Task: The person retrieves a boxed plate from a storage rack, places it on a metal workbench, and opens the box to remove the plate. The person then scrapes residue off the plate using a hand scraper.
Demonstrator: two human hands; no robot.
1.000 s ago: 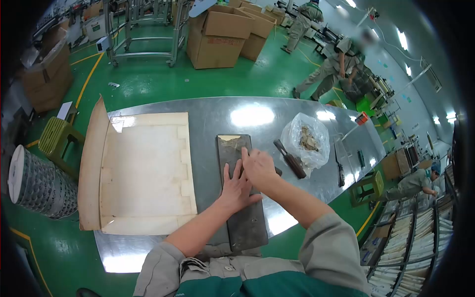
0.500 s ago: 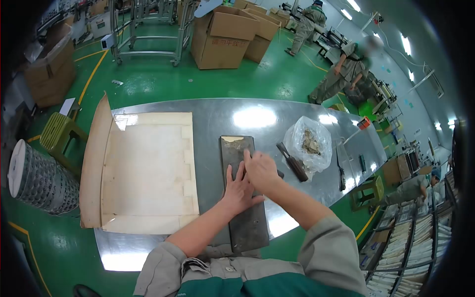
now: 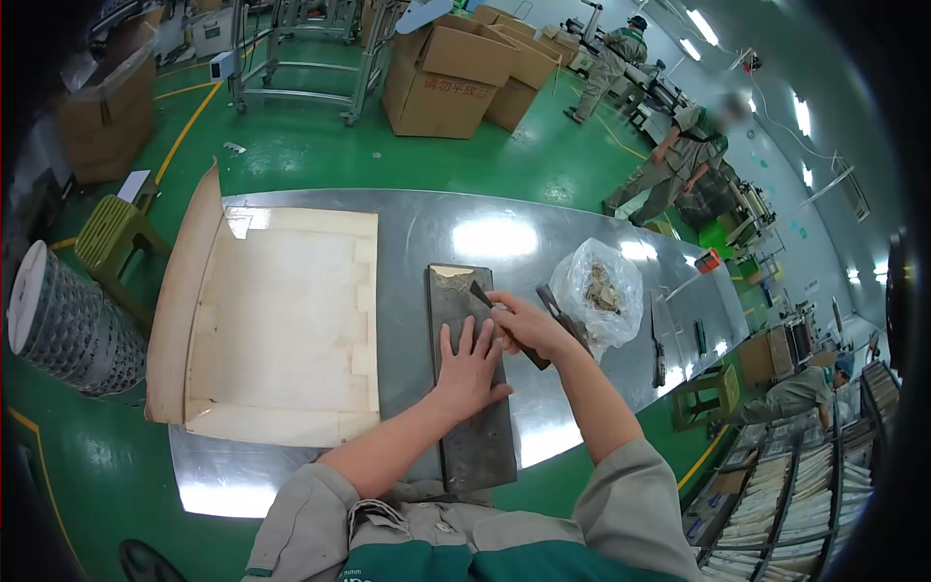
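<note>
A dark flat board lies lengthwise on the metal table, with a pale piece at its far end. My left hand rests on the board, its fingers spread. Wrapped round a dark chisel-like tool, my right hand is at the board's right edge; the tool's blade points to the far left, over the board. Just right of that hand lies another dark-handled tool, beside a clear plastic bag of brownish scraps.
A shallow cardboard tray covers the table's left part. A long thin tool and a small dark item lie at the right. Green stools flank the table. Cartons and several people are beyond and to the right.
My right hand has drawn back and to the right from the board, and its tool now shows. My left hand stays on the board with its fingers more spread.
</note>
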